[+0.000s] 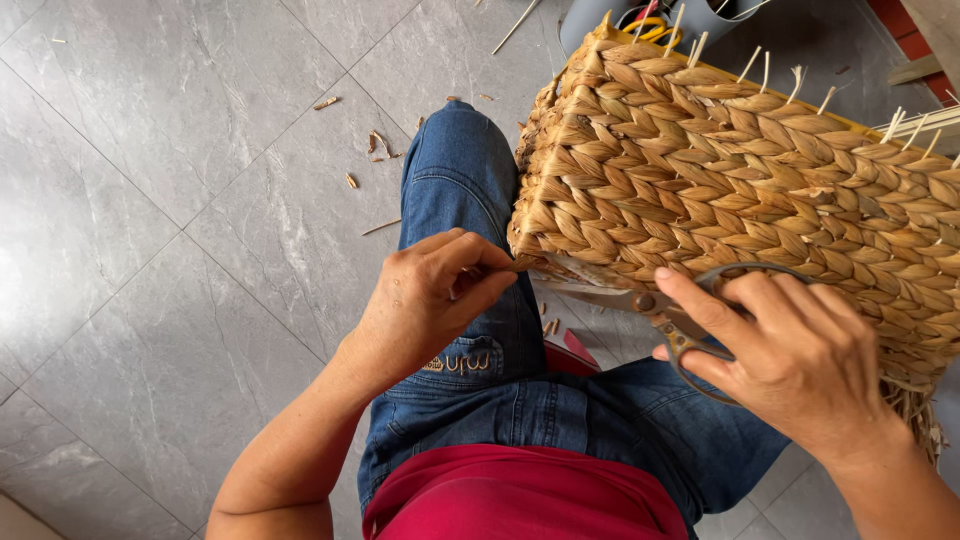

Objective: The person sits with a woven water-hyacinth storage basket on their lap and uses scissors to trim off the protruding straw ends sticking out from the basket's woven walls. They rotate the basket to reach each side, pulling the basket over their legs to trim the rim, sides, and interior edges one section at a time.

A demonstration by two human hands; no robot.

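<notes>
A large woven straw basket (740,180) lies on its side across my lap, its braided wall facing up. My left hand (430,295) pinches a loose strand end at the basket's lower left corner. My right hand (790,350) grips a pair of metal scissors (640,300), fingers through the handles. The blades point left along the basket's lower edge, towards the pinched strand. Stiff straw ends stick up from the basket's far rim.
I sit in blue jeans (470,200) and a red top (520,495) over a grey tiled floor (150,250). Small straw clippings (378,143) lie scattered on the tiles. A grey container (590,15) with yellow cord stands behind the basket.
</notes>
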